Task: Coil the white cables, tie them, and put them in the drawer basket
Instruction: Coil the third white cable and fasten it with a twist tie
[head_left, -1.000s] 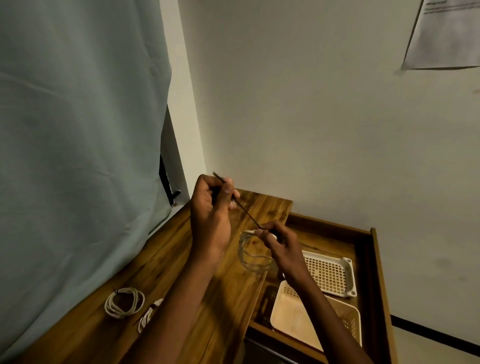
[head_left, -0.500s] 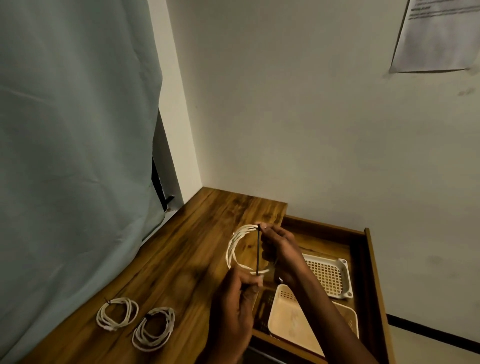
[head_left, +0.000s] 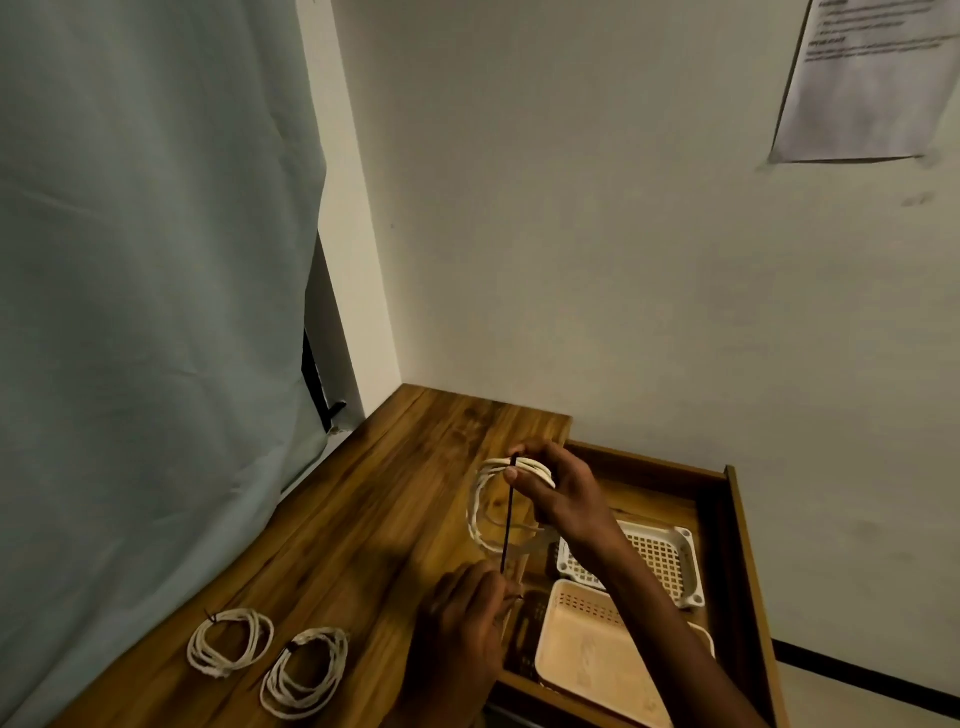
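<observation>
Spreading across the lower left, the wooden desk (head_left: 332, 530) meets an open drawer (head_left: 737, 525) on its right; inside sit a white lattice basket (head_left: 670, 558) and, nearer, a cream basket (head_left: 592, 654). Held upright above the desk's edge, the white cable coil (head_left: 480, 501) is pinched at its top by the right hand (head_left: 558, 491), thumb against fingers; the left hand (head_left: 462, 618) pinches the lower end of a black tie (head_left: 509, 514) running straight down from the coil's top. Two tied coils (head_left: 230, 643) (head_left: 305, 671) lie side by side near the front-left.
</observation>
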